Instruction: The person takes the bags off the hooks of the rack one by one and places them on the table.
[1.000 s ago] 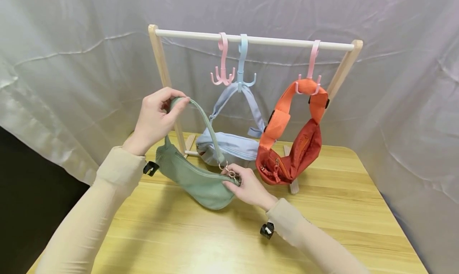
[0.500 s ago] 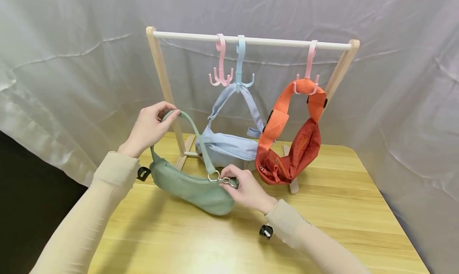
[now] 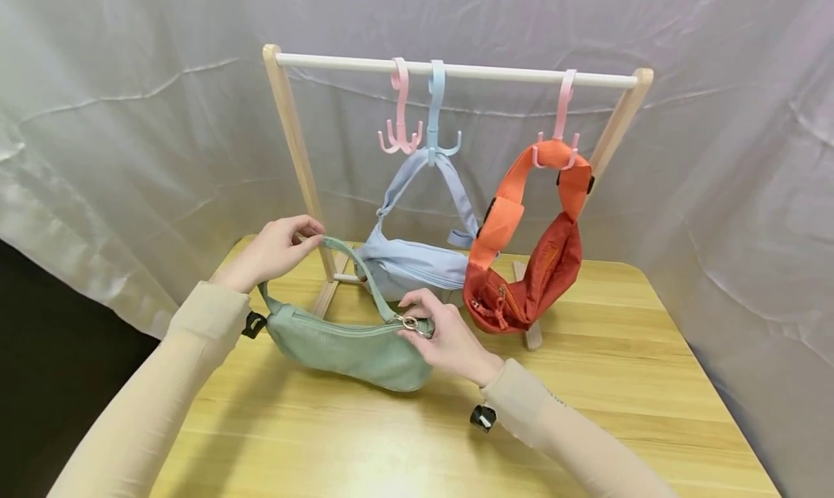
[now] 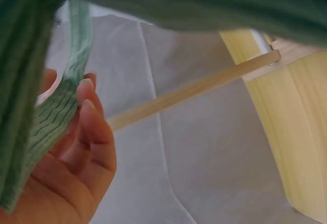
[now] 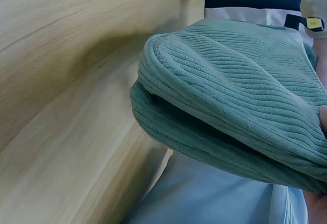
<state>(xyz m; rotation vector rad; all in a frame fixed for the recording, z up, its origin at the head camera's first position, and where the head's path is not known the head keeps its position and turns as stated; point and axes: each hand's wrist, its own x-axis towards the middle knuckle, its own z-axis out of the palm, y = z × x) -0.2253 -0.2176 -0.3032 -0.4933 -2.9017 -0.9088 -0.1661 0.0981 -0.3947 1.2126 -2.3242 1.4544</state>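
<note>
From the head, the left hand pinches the strap of a sage-green bag over the table; the right hand pinches its end beside metal rings. The left wrist shows the strap ribbed. At the right wrist, the yellow label seems too blurred to read; the bag looks like rounded corduroy.
</note>
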